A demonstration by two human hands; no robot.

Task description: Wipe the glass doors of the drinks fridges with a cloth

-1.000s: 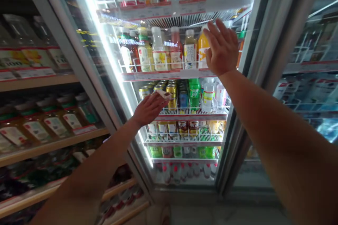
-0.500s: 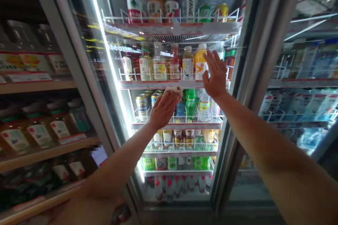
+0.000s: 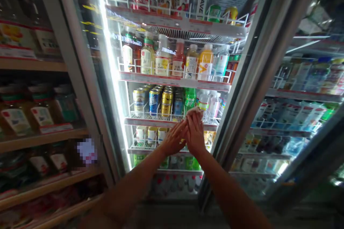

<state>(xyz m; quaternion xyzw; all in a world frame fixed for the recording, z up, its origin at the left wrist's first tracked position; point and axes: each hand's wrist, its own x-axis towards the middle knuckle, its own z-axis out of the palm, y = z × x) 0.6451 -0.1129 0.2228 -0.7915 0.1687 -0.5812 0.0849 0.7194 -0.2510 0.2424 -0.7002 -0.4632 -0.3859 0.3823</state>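
One pale cloth (image 3: 199, 110) under right hand (image 3: 195, 132), at fingertips (image 3: 198, 117), left hand (image 3: 173, 139) alongside, fingers together

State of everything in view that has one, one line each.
Framed clear-glass cooler door: appears shut
Long white light strip: lit
Crumpled whitish cloth: under the right hand's fingers
Person's right hand: fingers extended over cloth
Person's left hand: flattish, fingertips at right hand
Orange juice bottle with white cap: upright, capped
Gold metal can: upright
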